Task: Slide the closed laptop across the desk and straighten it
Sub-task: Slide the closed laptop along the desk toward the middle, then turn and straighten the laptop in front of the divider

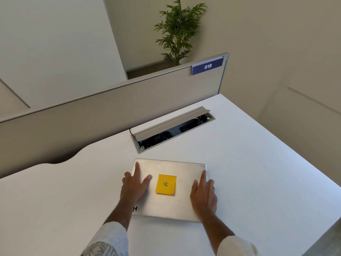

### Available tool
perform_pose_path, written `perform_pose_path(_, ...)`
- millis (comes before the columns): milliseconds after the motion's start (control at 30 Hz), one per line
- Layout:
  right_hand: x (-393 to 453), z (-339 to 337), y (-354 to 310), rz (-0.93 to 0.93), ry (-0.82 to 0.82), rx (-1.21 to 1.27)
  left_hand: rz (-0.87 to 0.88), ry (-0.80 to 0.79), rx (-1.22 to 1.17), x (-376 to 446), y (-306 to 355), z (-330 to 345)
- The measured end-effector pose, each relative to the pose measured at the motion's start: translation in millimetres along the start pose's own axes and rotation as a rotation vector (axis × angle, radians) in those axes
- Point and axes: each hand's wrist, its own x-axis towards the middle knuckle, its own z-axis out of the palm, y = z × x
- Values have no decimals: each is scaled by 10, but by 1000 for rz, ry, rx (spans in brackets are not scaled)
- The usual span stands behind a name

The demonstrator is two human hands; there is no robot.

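A closed silver laptop [171, 167] lies flat on the white desk [249, 163], in the middle of the view, its edges turned at an angle to the desk's edges. A yellow sticky note [165, 184] with a pen mark is stuck on the middle of its lid. My left hand [135, 185] rests flat on the lid's left side, fingers spread, the index finger near the far left corner. My right hand [203, 194] lies flat along the lid's right edge, fingers pointing to the far right corner. Neither hand grips the laptop.
An open cable box [173, 128] with a raised grey flap is sunk into the desk just beyond the laptop. A beige partition [110, 111] with a blue "018" sign [207, 66] runs along the desk's far side. A potted plant [178, 28] stands behind it.
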Motion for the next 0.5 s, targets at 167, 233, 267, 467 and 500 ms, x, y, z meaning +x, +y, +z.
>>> perform_pose_path(167, -133, 150, -35, 6, -40, 1, 17, -5, 69, -2, -197, 44)
perform_pose_path(233, -158, 194, -43, 1, -46, -20, 34, 4, 128, 3, -258, 65)
perform_pose_path(267, -160, 212, -50, -5, -43, -34, 44, 12, 159, 8, -283, 74)
perform_pose_path(467, -129, 258, -71, -31, -36, -142, 101, 60, 304, 20, -340, 96)
perform_pose_path(500, -127, 260, -64, -42, -34, -166, 108, 70, 323, 19, -350, 108)
